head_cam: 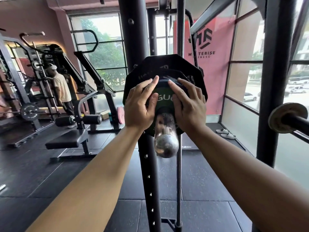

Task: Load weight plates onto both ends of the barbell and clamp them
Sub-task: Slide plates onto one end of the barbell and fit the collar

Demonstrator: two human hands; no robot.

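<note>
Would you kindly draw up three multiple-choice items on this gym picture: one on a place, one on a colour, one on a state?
1. Where is the small plate?
A. on the floor
B. on the barbell sleeve, in front of the black plates
C. on the bench

2. What colour is its face?
A. red
B. green
C. yellow

3. How do the left hand and right hand lie?
A. both pressed on the plate
B. both gripping the sleeve end
C. one hanging free

1 B: the chrome sleeve end sticks out through it.
2 B: green shows between the thumbs.
3 A: both palms flank the hub, fingers fairly straight.
</note>
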